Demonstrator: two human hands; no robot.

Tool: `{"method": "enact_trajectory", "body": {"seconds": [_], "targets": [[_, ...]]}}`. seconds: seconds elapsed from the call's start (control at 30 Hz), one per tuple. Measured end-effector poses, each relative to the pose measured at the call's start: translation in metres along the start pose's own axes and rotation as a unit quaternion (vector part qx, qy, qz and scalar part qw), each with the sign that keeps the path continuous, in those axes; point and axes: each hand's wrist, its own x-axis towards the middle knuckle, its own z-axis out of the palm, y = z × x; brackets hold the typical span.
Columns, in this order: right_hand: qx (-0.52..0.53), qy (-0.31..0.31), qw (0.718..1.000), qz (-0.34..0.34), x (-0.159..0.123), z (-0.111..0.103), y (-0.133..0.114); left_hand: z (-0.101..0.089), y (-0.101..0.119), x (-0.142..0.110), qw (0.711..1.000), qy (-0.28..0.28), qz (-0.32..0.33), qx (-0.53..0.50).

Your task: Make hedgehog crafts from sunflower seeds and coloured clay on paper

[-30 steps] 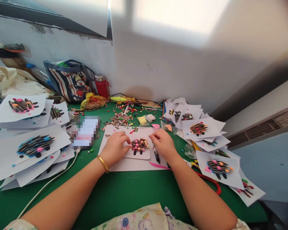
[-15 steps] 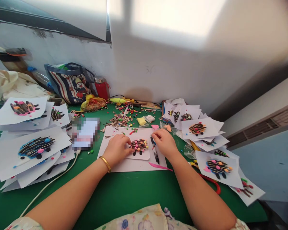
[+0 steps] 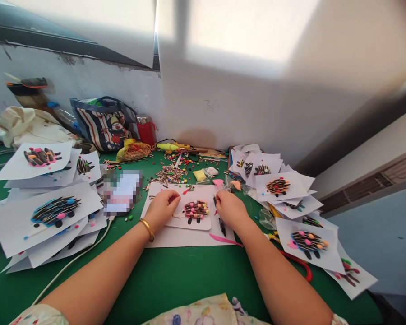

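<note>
A white card point(image 3: 177, 222) bearing a hedgehog figure point(image 3: 196, 209) of striped seeds and coloured clay dots lies on a larger white sheet point(image 3: 186, 241). My left hand point(image 3: 161, 208) is at the card's left edge, thumb and fingers pinched together; anything between them is too small to make out. Right of the card, my right hand point(image 3: 232, 210) is closed, fingers curled out of sight, so its contents are hidden. Partly under it lies a black pen point(image 3: 222, 226). A pink plastic tool point(image 3: 225, 240) rests on the sheet's lower right.
Stacks of decorated cards stand left point(image 3: 16, 230) and right point(image 3: 307, 246). A phone point(image 3: 123, 194) with a cable lies left of the sheet. Behind are loose seeds point(image 3: 171, 175), yellow clay point(image 3: 199, 175), a striped bag point(image 3: 101, 124) and a red bottle point(image 3: 145, 131). Red-handled scissors point(image 3: 301, 264) lie right.
My left hand has drawn back left from the hedgehog figure, its fingers closing into a pinch. My right hand has turned, its fingers more hidden. The view has shifted slightly.
</note>
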Motion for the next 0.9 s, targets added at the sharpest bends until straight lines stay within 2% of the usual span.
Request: {"method": "enact_trajectory", "body": {"seconds": [0.43, 0.53, 0.67, 0.77, 0.9], "targets": [[0.016, -0.006, 0.999, 0.038, 0.001, -0.008, -0.001, -0.002, 0.0, -0.003, 0.999, 0.017, -0.019, -0.026], [0.022, 0.017, 0.997, 0.072, 0.004, -0.017, 0.01, 0.0, -0.003, -0.002, 0.999, 0.022, -0.024, -0.03], [0.027, 0.095, 0.988, 0.118, 0.009, -0.026, 0.034, 0.002, -0.006, 0.0, 0.999, 0.022, -0.026, -0.035], [0.015, 0.121, 0.989, 0.083, 0.011, -0.022, 0.042, 0.003, -0.007, 0.001, 0.999, 0.022, -0.025, -0.038], [-0.035, 0.096, 0.994, 0.034, 0.013, -0.009, 0.036, 0.003, -0.006, 0.0, 0.999, 0.026, -0.023, -0.042]]}}
